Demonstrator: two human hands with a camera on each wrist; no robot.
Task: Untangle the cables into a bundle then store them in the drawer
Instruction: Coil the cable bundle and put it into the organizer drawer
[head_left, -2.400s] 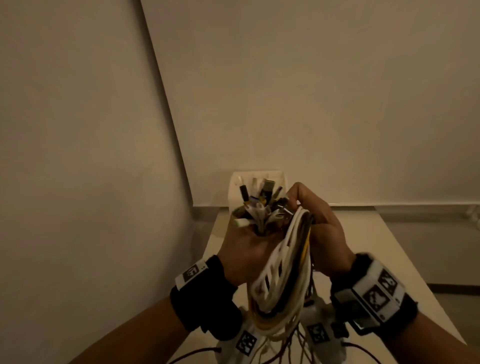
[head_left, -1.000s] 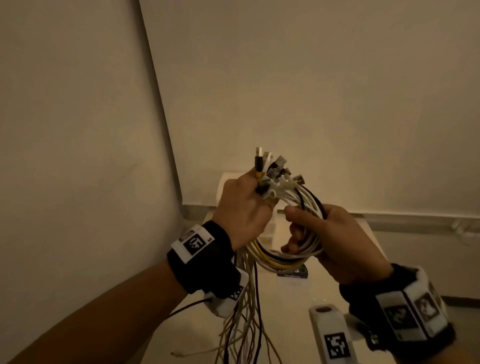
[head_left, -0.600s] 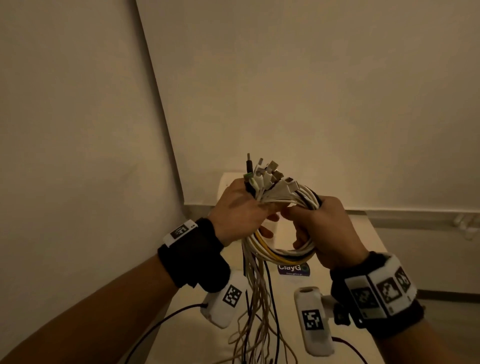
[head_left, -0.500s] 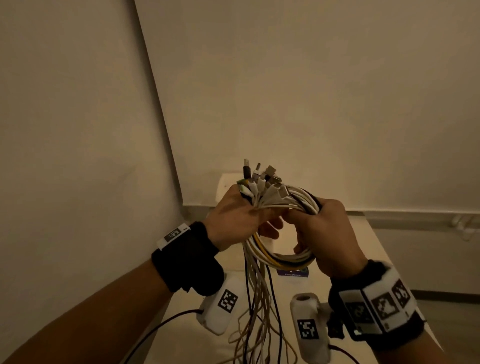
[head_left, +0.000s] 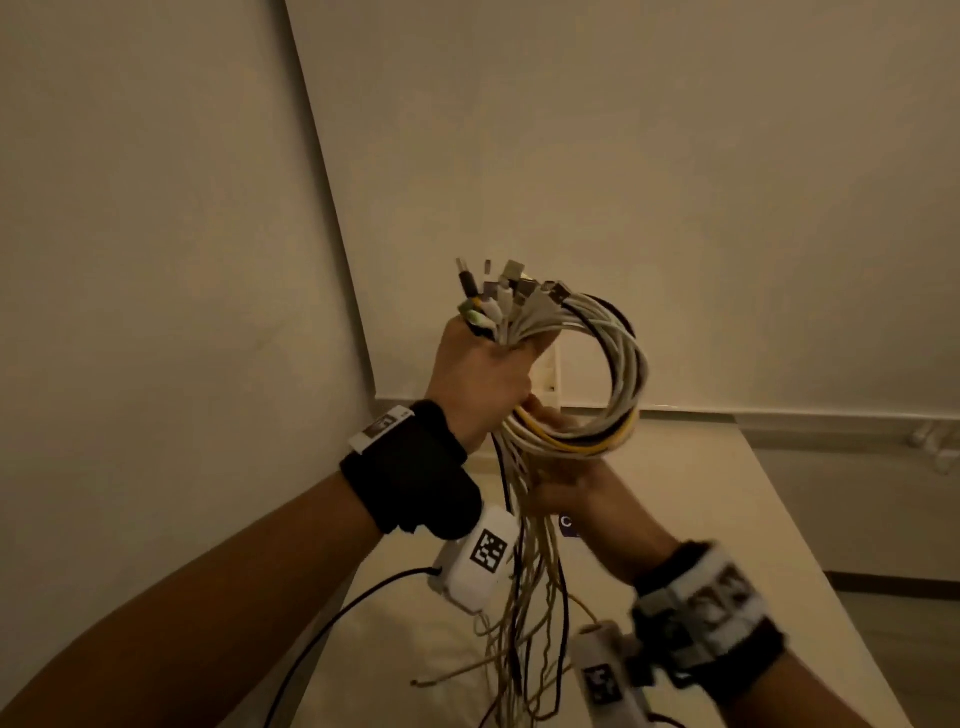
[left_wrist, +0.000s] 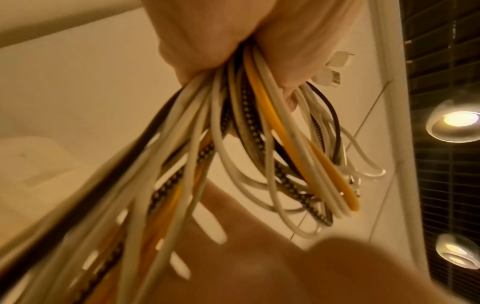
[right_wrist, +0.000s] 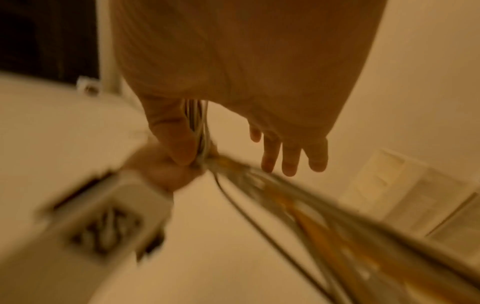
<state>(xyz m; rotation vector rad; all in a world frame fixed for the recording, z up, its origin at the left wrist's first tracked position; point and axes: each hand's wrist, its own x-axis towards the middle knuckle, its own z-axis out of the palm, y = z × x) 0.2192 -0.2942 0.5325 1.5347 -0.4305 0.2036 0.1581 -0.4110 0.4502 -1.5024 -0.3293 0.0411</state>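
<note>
A bundle of cables (head_left: 626, 364), white, yellow and black, is held up over the table. My left hand (head_left: 483, 364) grips it in a fist just under the connectors (head_left: 506, 291), which point upward. One coil loops out to the right. In the left wrist view the left hand (left_wrist: 221, 41) is wrapped round the cables (left_wrist: 259, 123). The loose strands (head_left: 524, 597) hang down to the table. My right hand (head_left: 556, 483) is lower, below the coil; in the right wrist view the right hand (right_wrist: 197, 158) pinches the strands (right_wrist: 298, 205) between thumb and forefinger, with the other fingers (right_wrist: 291, 162) straight.
A small white drawer unit (head_left: 551, 371) stands at the table's far end against the wall, mostly hidden by the bundle; the drawer unit (right_wrist: 394, 185) is blurred in the right wrist view. The table (head_left: 727, 519) sits in a corner, with a wall close on the left. A dark label (head_left: 569, 525) lies on it.
My right hand has let go of the coil and dropped to the hanging strands. My left hand has lifted the bundle a little and keeps its grip.
</note>
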